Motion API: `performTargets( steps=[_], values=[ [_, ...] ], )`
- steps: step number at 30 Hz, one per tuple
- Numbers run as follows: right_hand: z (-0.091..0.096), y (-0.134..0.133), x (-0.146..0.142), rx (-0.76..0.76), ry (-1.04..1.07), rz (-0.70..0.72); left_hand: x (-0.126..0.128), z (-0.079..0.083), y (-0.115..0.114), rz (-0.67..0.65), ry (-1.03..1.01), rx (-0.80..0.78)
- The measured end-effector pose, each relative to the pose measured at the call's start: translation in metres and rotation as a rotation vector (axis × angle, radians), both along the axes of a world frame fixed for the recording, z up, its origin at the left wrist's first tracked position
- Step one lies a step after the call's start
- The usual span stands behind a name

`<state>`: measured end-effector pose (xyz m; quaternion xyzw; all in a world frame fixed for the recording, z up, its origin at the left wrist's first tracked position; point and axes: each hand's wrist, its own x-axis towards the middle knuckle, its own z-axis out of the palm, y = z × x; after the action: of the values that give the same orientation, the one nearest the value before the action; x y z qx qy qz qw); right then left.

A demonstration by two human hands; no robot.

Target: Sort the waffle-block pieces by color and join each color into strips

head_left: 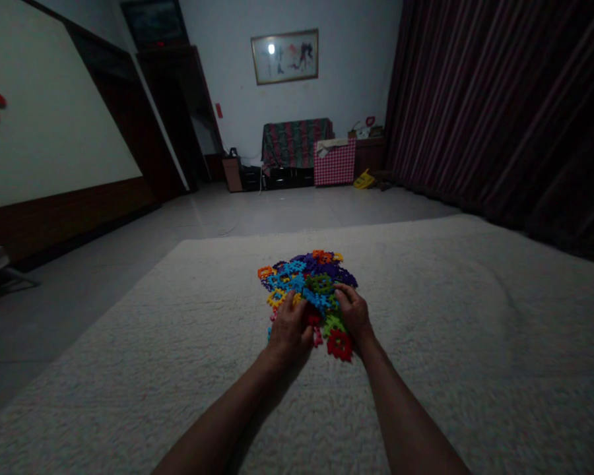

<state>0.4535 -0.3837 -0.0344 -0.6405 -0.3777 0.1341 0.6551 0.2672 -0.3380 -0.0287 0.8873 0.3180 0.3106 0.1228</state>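
Observation:
A heaped pile of gear-shaped plastic toy pieces in many colours lies on the pale textured cover. My left hand [290,326] rests at the pile's near left side. Its fingers reach down among blue and yellow pieces [276,298], with the thumb apart near a red one. At the pile's right side my right hand [353,310] has its fingertips pinched at the edge of a dark green gear piece [319,284]. Just below that hand sit a light green piece [332,324] and a red gear piece [340,345]. Purple pieces [344,276] lie at the back. Fingertips are partly hidden.
The pale cover [450,343] spreads widely around the pile, its far edge meeting a tiled floor [287,210]. Dark curtains [499,112] hang at right. A cloth-draped cabinet [297,145] and a yellow object [364,179] stand by the far wall.

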Motion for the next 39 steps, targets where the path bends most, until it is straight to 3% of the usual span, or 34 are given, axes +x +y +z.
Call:
performTargets(
  steps=[10,15,18,24,29,32,35,37,39],
  values=[
    [0.0,0.001,0.002,0.039,0.015,0.024,0.002,0.017,0.011,-0.139,0.19,0.03],
    [0.002,-0.001,0.002,0.021,0.073,0.037,0.007,0.022,0.01,-0.054,0.203,0.079],
    [0.002,-0.001,0.001,0.032,0.112,0.058,0.009,0.033,0.02,0.012,0.254,0.087],
    [-0.002,0.003,0.001,0.093,0.196,0.129,0.03,0.065,0.06,0.098,0.28,0.048],
    [-0.004,0.004,0.003,0.125,0.214,0.131,0.062,0.075,0.102,0.16,0.254,-0.017],
    [-0.003,0.003,0.005,0.115,0.26,0.107,0.066,0.076,0.127,0.123,0.203,-0.116],
    [-0.005,0.003,0.007,0.126,0.306,0.029,0.05,0.071,0.153,0.053,0.067,-0.27],
    [-0.008,0.004,0.01,0.13,0.322,-0.042,0.033,0.063,0.17,0.157,-0.049,-0.322],
    [-0.012,0.004,0.012,0.128,0.323,-0.092,0.016,0.05,0.185,0.355,-0.134,-0.337]
  ],
)
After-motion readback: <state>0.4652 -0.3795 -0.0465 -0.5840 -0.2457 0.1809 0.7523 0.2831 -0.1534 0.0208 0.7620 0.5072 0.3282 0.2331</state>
